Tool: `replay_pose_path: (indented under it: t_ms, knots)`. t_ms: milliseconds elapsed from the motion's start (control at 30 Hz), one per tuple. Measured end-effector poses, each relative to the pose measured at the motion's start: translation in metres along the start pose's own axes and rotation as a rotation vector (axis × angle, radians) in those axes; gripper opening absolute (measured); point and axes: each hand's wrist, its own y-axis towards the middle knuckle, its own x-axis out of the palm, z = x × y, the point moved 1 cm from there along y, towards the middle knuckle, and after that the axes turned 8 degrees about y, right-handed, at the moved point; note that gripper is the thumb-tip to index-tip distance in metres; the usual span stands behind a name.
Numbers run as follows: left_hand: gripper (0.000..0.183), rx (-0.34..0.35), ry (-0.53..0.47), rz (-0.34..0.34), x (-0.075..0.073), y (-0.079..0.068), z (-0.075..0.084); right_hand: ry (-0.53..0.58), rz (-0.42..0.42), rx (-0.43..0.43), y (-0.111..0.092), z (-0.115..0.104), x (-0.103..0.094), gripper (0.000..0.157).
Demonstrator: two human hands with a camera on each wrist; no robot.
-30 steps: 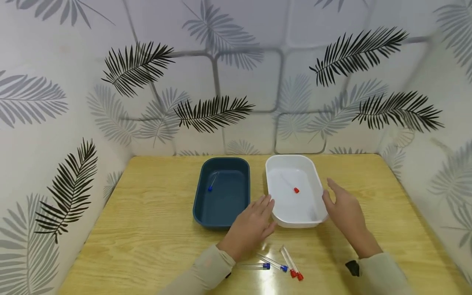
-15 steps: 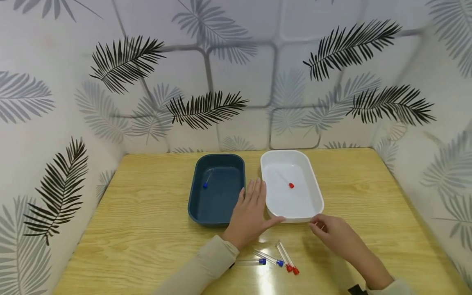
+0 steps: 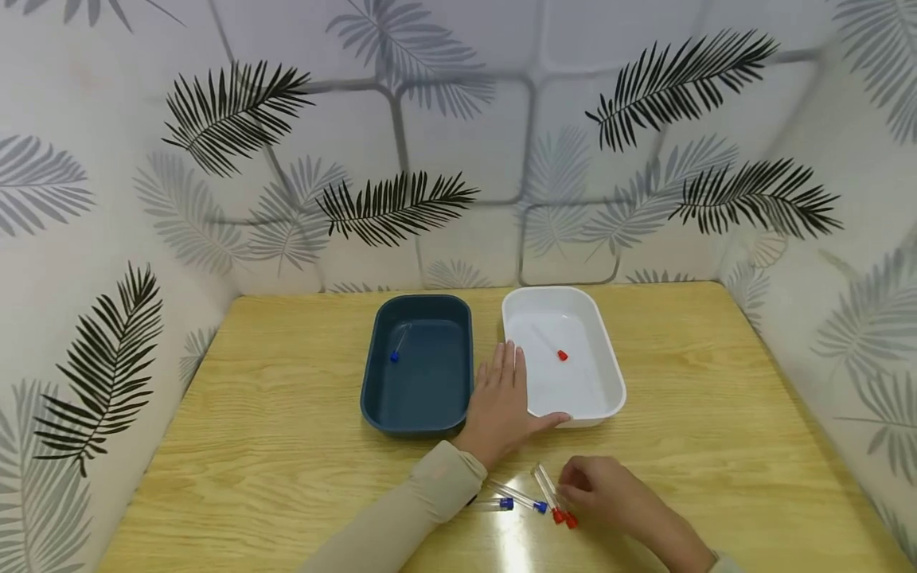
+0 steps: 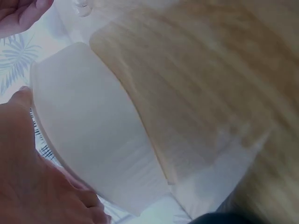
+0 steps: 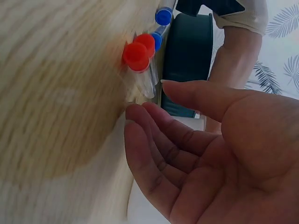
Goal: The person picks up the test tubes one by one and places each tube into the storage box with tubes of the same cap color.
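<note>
My left hand (image 3: pixel 501 402) rests on the near left corner of the white tray (image 3: pixel 583 386), fingers straight and thumb spread along its front rim. The left wrist view shows that thumb at the rim of the tray's white wall (image 4: pixel 88 121). My right hand (image 3: pixel 605 489) is just right of two clear tubes with red caps (image 3: pixel 571 520) lying on the table. In the right wrist view its thumb and loosely bent fingers stand apart beside the red-capped tubes (image 5: pixel 137 57), with nothing between them. Two blue-capped tubes (image 3: pixel 540 507) lie left of the red ones.
Left of the white tray stands a dark blue tray (image 3: pixel 419 430), holding one blue-capped tube (image 3: pixel 395 356). A red-capped tube (image 3: pixel 562 355) lies in the white tray. The wooden table (image 3: pixel 286 414) meets a leaf-patterned wall (image 3: pixel 466 143) behind the trays.
My right hand has left the white tray's right side and come down toward me to the red-capped tubes. The left hand has spread its fingers and thumb along the white tray's corner.
</note>
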Motion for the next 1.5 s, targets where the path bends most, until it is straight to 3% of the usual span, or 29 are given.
replay_pose_path:
  t_ms: [300, 600, 867, 1100, 1500]
  knots:
    - [0.117, -0.025, -0.002, -0.024, -0.002, 0.001, -0.003, 0.017, 0.021, -0.021, 0.004, -0.01, 0.006, 0.009]
    - [0.118, -0.034, 0.003, -0.008, 0.001, -0.001, -0.002, -0.01, 0.047, 0.097, 0.005, -0.014, 0.012, 0.007]
    - [0.118, -0.039, 0.006, -0.031, 0.0, -0.002, -0.002, -0.058, 0.128, 0.103, 0.008, -0.016, 0.017, 0.01]
    - [0.116, -0.033, 0.018, -0.004, -0.001, -0.006, -0.001, -0.118, 0.182, 0.168, 0.013, -0.017, 0.024, 0.015]
    - [0.116, -0.036, 0.005, 0.009, -0.001, -0.004, -0.001, -0.123, 0.182, 0.126, 0.013, -0.012, 0.02, 0.015]
